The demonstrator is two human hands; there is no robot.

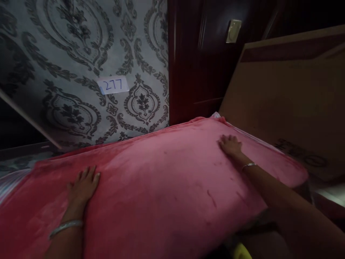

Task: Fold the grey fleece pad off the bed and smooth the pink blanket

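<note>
A pink-red plush cloth (pixel 161 180), like a blanket or cover, is spread over a broad flat surface against the wall. My left hand (pixel 84 185) lies flat on its left part, fingers spread and pointing away from me; a pale bangle circles that wrist. Farther off on the right, my right hand (pixel 231 144) rests palm down on the lighter pink area, fingers apart, with a thin silver bracelet on the wrist. Neither hand grips anything. Small dark streaks mark the cloth between the hands and my right forearm. Striped fabric (pixel 13 183) shows under the cloth at the left edge.
Grey damask wallpaper (pixel 142 102) bearing a paper label (pixel 113 85) marked 277 rises behind. Right of it stands a dark red wood panel (pixel 194 57) with a switch plate (pixel 233 31). A large cardboard box (pixel 285 97) leans at the right. Something yellow (pixel 242 251) shows at the bottom.
</note>
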